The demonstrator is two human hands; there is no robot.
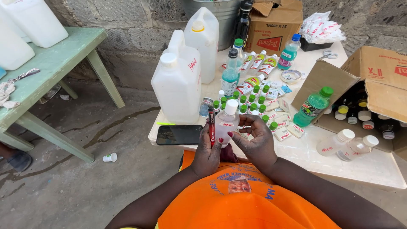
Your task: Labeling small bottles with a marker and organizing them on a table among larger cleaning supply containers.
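Observation:
Both my hands hold a small clear plastic bottle point(226, 120) with a white cap and a white label, upright above the near edge of the white table point(296, 152). My left hand point(206, 153) grips the bottle's left side and also pins a red pen point(211, 126) upright against it. My right hand point(254, 142) wraps the bottle's right side, fingers pressing on the label. Just beyond stand several small green-capped bottles point(253, 101) and loose white labels point(282, 127).
A black phone point(179, 134) lies left of my hands. Large white jerrycans point(178, 85) stand behind it. A green soda bottle point(313, 106), two clear bottles point(347, 144) lying down and an open carton of bottles point(369, 93) are right. A green table point(55, 63) stands left.

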